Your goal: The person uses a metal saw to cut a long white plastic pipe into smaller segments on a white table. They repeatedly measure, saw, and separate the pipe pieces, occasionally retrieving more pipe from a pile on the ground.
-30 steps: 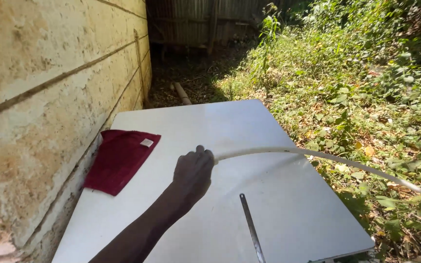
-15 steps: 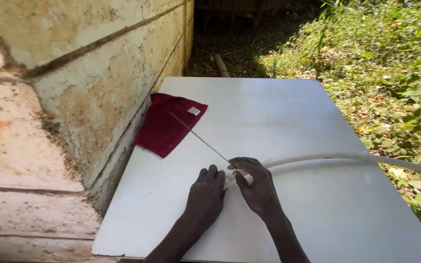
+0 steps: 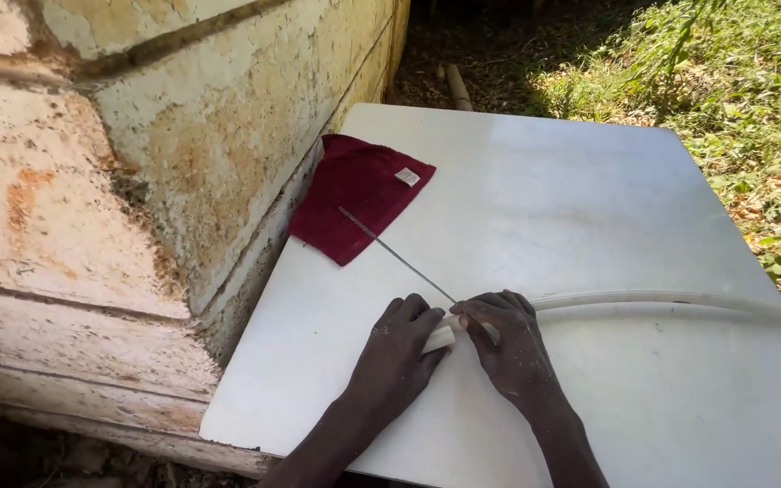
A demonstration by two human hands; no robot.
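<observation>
A long white pipe (image 3: 662,301) lies across a white table (image 3: 544,181), running off its right edge. My left hand (image 3: 399,339) grips the pipe's near end and presses it to the tabletop. My right hand (image 3: 503,339) sits right beside it, holding a thin metal blade (image 3: 395,253) that slants up and left from the pipe end toward a dark red cloth (image 3: 359,194). The blade's tip reaches over the cloth's lower part. The cloth lies flat at the table's left edge, with a small pale tag on it.
A rough, peeling plaster wall (image 3: 137,163) runs along the table's left side. Grass and weeds (image 3: 752,81) cover the ground to the right. A short log or pipe piece (image 3: 456,86) lies on bare soil beyond the table's far end.
One second ago only my left hand held the pipe and the blade lay on the table. My right hand has since taken the blade and come to the pipe end; the view dropped closer.
</observation>
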